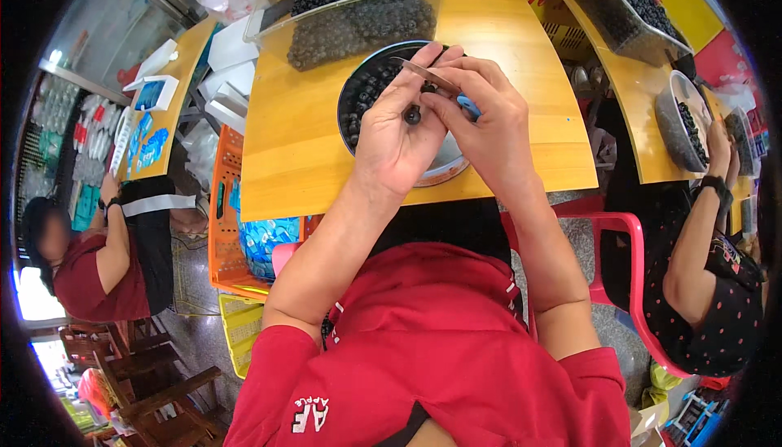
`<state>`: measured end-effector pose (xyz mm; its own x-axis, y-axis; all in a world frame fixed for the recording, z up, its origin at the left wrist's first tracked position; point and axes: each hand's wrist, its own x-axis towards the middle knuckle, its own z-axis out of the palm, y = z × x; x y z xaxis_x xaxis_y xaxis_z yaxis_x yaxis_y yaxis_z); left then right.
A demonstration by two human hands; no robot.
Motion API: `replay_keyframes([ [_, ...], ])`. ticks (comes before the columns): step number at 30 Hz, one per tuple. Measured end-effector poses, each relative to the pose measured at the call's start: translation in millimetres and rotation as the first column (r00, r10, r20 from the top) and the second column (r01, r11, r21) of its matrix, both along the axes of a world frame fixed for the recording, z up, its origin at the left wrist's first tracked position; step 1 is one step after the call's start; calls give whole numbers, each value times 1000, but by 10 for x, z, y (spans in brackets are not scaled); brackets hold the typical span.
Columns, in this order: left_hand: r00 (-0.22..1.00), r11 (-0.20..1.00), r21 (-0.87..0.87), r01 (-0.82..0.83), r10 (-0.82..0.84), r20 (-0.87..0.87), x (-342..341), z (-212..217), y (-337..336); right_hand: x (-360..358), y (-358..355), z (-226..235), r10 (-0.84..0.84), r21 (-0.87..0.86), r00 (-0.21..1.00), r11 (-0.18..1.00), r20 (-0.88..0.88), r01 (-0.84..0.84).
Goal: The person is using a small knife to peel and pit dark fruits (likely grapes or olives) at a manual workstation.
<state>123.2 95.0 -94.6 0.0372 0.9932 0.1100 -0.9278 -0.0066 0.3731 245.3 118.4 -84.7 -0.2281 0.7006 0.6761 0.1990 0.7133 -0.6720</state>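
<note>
My left hand [399,133] is cupped palm-up over a round metal bowl [352,96] of small black beads, with one black bead [413,115] resting in the palm. Its fingers also pinch a thin brownish strip [423,72]. My right hand [487,117] is closed around a blue-handled tool [468,106] and meets the left fingertips at the strip, just above the bowl. The bowl stands on a yellow wooden table [293,145] in front of me.
A clear plastic tray [358,15] of black beads stands behind the bowl. A person on the right works at another yellow table [631,113] with a bowl [680,121]. Another person sits at the left. An orange crate [221,227] and a red plastic chair [619,227] flank me.
</note>
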Motion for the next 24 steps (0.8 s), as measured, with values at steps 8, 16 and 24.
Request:
replay_keyframes([
  [8,958,986,43,160,-165,235,-68,44,-47,38,53,-20,-4,9,1000,1000,29,4],
  [16,961,997,4,-72,70,-267,-76,66,-34,73,161,-101,58,-342,972,930,-226,-135],
  [24,905,981,-131,-142,75,-419,-83,79,-57,206,109,127,60,-592,763,593,-643,-546],
])
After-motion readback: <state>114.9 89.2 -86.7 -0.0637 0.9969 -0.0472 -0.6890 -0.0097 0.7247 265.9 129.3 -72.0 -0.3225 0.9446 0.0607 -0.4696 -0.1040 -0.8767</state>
